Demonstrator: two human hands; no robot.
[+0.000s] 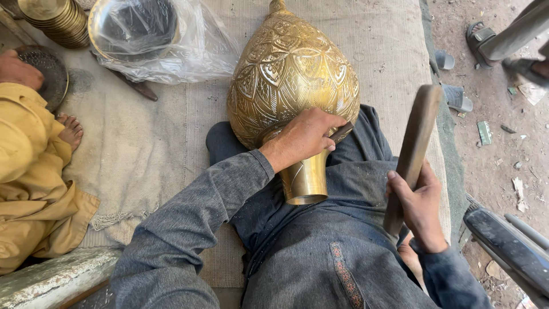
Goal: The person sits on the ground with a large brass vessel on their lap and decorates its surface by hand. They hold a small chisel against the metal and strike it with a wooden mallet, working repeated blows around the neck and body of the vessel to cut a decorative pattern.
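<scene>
A large engraved brass vase [289,80] lies on its side across my lap, its plain neck [306,180] pointing toward me. My left hand [303,137] grips a dark metal tool [342,131] and presses it against the vase where body meets neck. Raised to the right of the vase, my right hand [420,209] is closed around the lower end of a long wooden stick [414,149]. The stick touches nothing else.
A person in yellow clothes [28,171] sits at the left beside a round dark plate [48,71]. Stacked brass bowls [57,20] and a bagged metal dish [137,26] lie at the back. Another person's sandalled feet [486,37] stand on dirt at right.
</scene>
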